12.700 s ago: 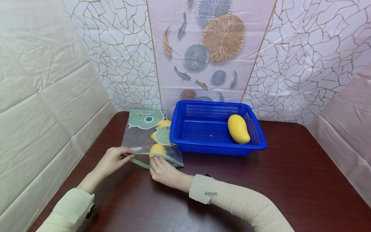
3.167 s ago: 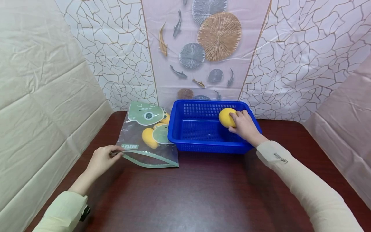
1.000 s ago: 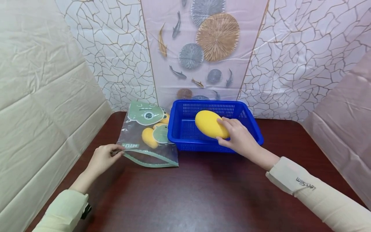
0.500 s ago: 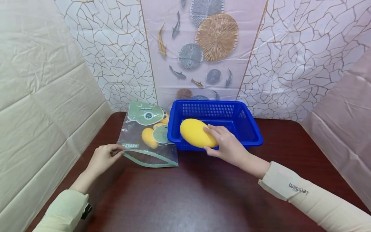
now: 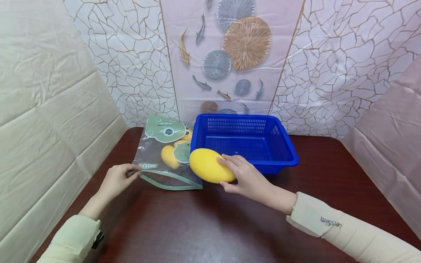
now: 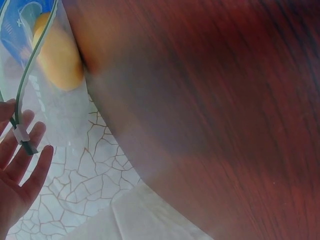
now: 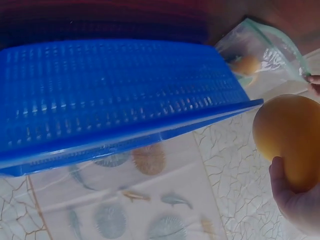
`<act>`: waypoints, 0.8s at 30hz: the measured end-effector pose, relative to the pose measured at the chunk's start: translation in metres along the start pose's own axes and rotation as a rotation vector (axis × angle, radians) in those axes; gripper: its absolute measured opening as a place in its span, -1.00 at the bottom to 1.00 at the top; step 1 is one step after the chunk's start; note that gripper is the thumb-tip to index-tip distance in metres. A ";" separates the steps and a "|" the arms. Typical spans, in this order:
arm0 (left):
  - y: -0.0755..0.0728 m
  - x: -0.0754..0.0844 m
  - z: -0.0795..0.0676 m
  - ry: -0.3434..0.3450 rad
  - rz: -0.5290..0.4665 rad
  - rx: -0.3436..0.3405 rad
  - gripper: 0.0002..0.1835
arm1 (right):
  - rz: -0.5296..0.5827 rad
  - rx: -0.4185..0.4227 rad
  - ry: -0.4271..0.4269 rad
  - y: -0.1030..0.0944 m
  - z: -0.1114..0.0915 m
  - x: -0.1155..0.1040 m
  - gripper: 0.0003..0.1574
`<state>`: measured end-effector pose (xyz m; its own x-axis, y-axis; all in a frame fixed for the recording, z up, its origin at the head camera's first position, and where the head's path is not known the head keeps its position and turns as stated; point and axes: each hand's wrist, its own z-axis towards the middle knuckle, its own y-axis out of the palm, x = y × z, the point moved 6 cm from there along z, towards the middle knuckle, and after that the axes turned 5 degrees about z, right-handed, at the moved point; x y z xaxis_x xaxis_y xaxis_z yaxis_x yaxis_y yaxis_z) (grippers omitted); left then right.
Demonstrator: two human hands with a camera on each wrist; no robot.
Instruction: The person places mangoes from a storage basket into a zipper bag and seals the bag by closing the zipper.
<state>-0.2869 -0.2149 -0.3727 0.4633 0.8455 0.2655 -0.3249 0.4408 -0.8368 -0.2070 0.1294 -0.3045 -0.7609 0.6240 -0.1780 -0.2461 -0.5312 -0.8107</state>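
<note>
My right hand [image 5: 245,179] grips a yellow mango [image 5: 210,166] by one end, holding it over the front left corner of the blue basket and the bag's right side. In the right wrist view the thumb lies along the mango [image 7: 287,135]. My left hand [image 5: 120,179] pinches the left corner of a clear zip bag [image 5: 151,151] at its mouth, which gapes toward me. Several mangoes [image 5: 169,157] lie inside the bag, partly hidden by its green cartoon prints. In the left wrist view a white slider shows on the zip strip between the fingers [image 6: 37,165].
The blue perforated basket [image 5: 292,160] stands at the back centre, right beside the bag, with nothing in it. A dark red wooden table [image 5: 184,226] runs beneath everything. Patterned cloth [image 5: 138,65] hangs behind, and pale cloth walls stand on both sides.
My right hand has lifted the last mango out of the basket and carried it left and toward me, to beside the bag's mouth. The left hand has stayed at the bag's corner.
</note>
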 end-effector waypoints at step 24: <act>0.000 -0.002 -0.005 -0.011 -0.008 0.014 -0.85 | 0.074 -0.124 -0.136 0.051 -0.013 -0.037 -0.26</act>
<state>-0.2838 -0.2176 -0.3754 0.4567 0.8454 0.2771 -0.3328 0.4512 -0.8280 -0.1839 0.0868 -0.3464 -0.8504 0.4979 -0.1698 -0.1164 -0.4929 -0.8623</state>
